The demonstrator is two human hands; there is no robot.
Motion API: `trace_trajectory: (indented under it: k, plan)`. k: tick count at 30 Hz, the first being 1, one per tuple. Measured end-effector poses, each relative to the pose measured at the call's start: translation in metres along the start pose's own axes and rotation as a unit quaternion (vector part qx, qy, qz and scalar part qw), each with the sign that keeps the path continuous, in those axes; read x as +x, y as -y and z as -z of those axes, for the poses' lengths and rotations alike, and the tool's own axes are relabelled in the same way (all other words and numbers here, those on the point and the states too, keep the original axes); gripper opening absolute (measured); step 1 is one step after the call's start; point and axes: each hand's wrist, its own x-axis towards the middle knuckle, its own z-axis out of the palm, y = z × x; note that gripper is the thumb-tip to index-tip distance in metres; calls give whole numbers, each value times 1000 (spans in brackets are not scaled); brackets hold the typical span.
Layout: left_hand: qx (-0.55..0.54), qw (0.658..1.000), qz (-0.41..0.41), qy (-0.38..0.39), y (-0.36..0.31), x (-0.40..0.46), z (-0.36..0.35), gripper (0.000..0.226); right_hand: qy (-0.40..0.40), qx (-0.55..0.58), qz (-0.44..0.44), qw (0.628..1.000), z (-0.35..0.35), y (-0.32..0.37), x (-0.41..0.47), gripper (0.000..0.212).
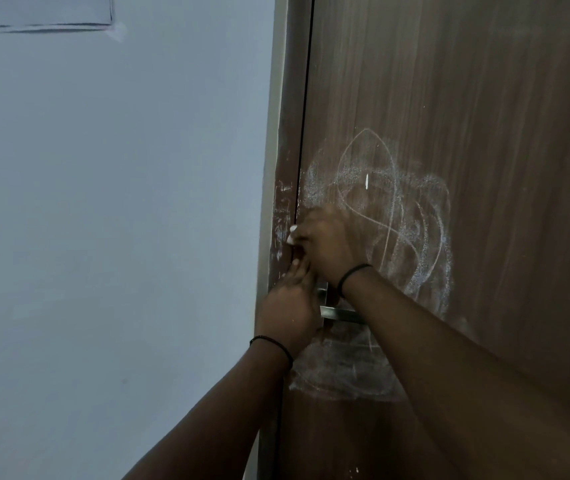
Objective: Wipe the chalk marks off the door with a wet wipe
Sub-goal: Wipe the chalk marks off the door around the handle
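**Both hands at the door's edge, chalk scribble mostly untouched**

The right hand (325, 244) presses against the brown door (484, 168) just above the metal handle (339, 311), close to the gap at the frame (281, 202). Its grip is curled round a small white wad, seemingly the wet wipe (292, 234), of which only a sliver shows past the fingers. The left hand (288, 306) sits just below, fingers reaching up to the right hand; whether its grip has hold of anything cannot be told. The chalk marks (397, 209) loop across the door to the right of the hands, with a smeared patch under the handle and flecks on the frame.

Risks, as a judgement: a wipe bunched this small may only smear chalk into a haze rather than lift it. Working so near the gap, a fingertip could get nipped if the door shifts. A knock on the handle could swing the door.

No brand, label or readable writing is visible; the scribble forms no letters.
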Motion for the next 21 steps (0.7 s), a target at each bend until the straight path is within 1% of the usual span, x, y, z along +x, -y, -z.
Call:
trace_trajectory:
  k: [1, 3, 6, 7, 8, 9, 11, 12, 14, 18, 20, 21]
  plan:
    - [-6, 1000, 1, -3, -1, 0, 1, 51, 13, -17, 7, 1000, -2, 0, -6, 13]
    - [-7, 1000, 1, -2, 0, -1, -1, 54, -18, -15, 1, 1000, 1, -5, -17, 11]
    - [0, 1000, 7, 11, 3, -2, -4, 57, -136, 20, -71, 988, 14, -16, -9, 9]
    - [2, 1000, 9, 16, 2, -2, -4, 57, -164, 22, -93, 982, 18, -17, -2, 8]
    - [4, 1000, 10, 20, 2, -1, -4, 58, -171, 20, -104, 980, 20, -16, 6, 9]
    - [6, 1000, 11, 23, 2, 0, -3, 58, -156, 17, -100, 983, 20, -11, 11, 9]
    - [16, 999, 9, 26, 2, 2, -1, 58, -104, 26, -65, 992, 14, -1, 10, 8]
    - [21, 999, 8, 29, 2, 3, -1, 58, -90, 25, -58, 994, 10, 1, 4, 8]
    - [22, 999, 11, 29, 2, 3, -1, 58, -107, 7, -82, 991, 11, -7, -13, 10]
    - [33, 999, 18, 32, 1, 3, -5, 57, -166, -7, -166, 972, 34, -33, -26, 15]
    - [39, 998, 26, 32, -1, 5, -6, 56, -177, -13, -175, 969, 37, -30, -22, 13]
    - [45, 998, 30, 31, -2, 5, -5, 55, -165, -13, -166, 972, 35, -26, -22, 13]
